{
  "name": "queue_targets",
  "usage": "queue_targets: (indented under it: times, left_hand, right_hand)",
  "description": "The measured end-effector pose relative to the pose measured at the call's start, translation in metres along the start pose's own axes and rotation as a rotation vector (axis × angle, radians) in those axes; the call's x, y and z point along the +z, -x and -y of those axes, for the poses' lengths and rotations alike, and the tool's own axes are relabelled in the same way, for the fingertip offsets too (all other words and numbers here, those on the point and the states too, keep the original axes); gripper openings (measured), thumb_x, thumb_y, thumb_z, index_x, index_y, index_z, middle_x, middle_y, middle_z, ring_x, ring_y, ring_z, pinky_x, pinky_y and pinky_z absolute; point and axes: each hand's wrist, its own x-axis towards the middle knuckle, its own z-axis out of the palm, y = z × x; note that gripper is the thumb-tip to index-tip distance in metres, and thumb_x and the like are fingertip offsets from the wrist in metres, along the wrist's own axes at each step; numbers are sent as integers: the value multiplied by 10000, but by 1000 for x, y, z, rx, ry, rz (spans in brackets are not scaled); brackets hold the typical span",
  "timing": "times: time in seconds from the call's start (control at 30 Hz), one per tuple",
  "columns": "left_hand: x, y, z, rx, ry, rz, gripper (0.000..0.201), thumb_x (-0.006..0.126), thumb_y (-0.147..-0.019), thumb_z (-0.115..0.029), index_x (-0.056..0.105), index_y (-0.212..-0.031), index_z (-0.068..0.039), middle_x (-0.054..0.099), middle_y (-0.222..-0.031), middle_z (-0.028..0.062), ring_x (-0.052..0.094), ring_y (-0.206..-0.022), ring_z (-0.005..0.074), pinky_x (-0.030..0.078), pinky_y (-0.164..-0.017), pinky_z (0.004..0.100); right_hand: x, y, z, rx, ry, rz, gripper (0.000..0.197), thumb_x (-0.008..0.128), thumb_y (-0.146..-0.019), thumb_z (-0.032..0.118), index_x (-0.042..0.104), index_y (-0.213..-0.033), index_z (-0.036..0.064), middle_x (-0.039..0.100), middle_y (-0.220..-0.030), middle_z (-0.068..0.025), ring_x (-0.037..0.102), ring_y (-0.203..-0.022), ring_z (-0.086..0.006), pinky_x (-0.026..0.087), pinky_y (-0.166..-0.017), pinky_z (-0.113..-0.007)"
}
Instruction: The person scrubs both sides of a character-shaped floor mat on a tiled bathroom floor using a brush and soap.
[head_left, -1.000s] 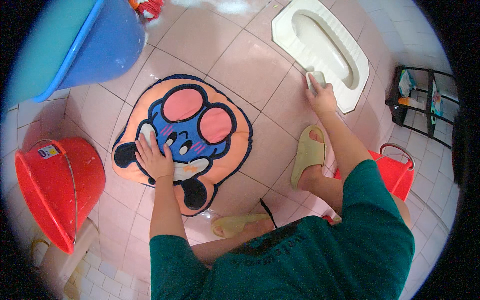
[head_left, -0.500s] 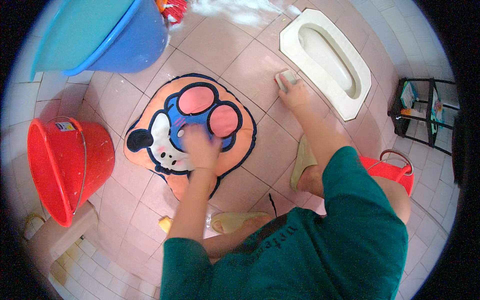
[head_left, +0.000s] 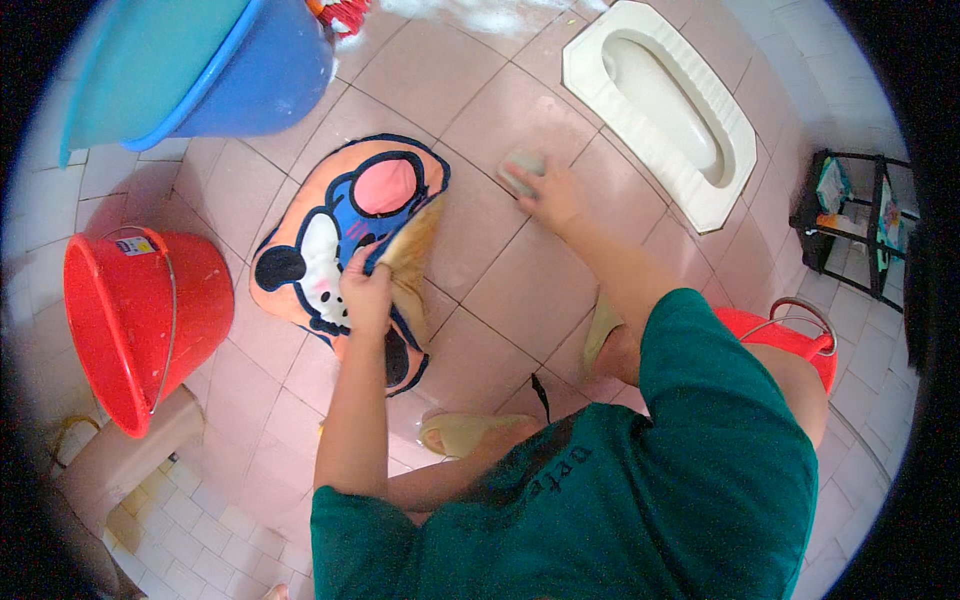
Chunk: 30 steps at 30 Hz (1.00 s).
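A floor mat with an orange ground and a blue, white and pink cartoon animal lies left of centre on the tiles. My left hand is closed on its right side, which is lifted and folded over so that the tan underside shows. Further right, my right hand grips a pale grey-green, hand-sized block low over the floor tiles; the block is slightly blurred, and whether it is a brush or soap I cannot tell.
Red bucket at left; blue tub at upper left, with a red mop head beside it. White foam lies at the top. Squat toilet at upper right, black rack at right, red bucket near my leg.
My left hand has gone from lying blurred over the mat to gripping it, and the mat's right side is now folded up. My right hand has shifted left with the pale block.
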Motion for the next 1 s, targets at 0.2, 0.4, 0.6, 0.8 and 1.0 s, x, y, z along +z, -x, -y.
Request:
queue_targets:
  times: [0.2, 0.4, 0.6, 0.8, 1.0]
  left_hand:
    - [-12, 5, 4, -246, 210, -42, 387, 537, -811, 53, 650, -1179, 7, 653, -961, 48, 583, -758, 109, 470, -665, 224]
    - [25, 23, -2, -275, 114, 235, 478, 574, -764, 80, 616, -1233, 1, 659, -1081, 42, 617, -918, 148, 495, -823, 265]
    - [35, 8, -36, -101, 22, 387, 745, 768, -842, -215, 390, -1435, 30, 518, -1368, 141, 519, -1230, 229, 431, -1020, 343]
    - [28, 12, -147, -204, 791, 531, 529, 679, -921, -201, 466, -1382, -55, 565, -1297, 109, 560, -1188, 265, 459, -1006, 425]
    - [-6, 35, -167, -178, 1003, 488, 406, 631, -921, -43, 522, -1303, -127, 593, -1262, 80, 588, -1171, 268, 510, -971, 503]
  right_hand:
    - [-44, -26, -35, 392, -65, 14, 631, 628, -867, 363, 412, -1459, 401, 445, -1418, -214, 512, -1235, -350, 443, -1015, -467]
    - [-71, -60, -54, 507, -1415, -5, 709, 566, -835, 296, 371, -1486, 94, 524, -1349, -197, 578, -1139, -317, 468, -990, -435]
    - [-147, -62, 30, 155, -2132, 746, 714, 511, -816, 298, 368, -1470, 49, 483, -1402, -204, 595, -1066, -276, 469, -967, -414]
    - [-197, -38, 130, 46, -2054, 1119, 617, 502, -847, 256, 441, -1385, -39, 571, -1301, -223, 602, -1114, -344, 444, -1036, -454]
    - [-223, -14, 196, 30, -1463, 930, 458, 489, -963, 304, 537, -1290, -12, 628, -1203, -145, 624, -1089, -241, 491, -978, -397]
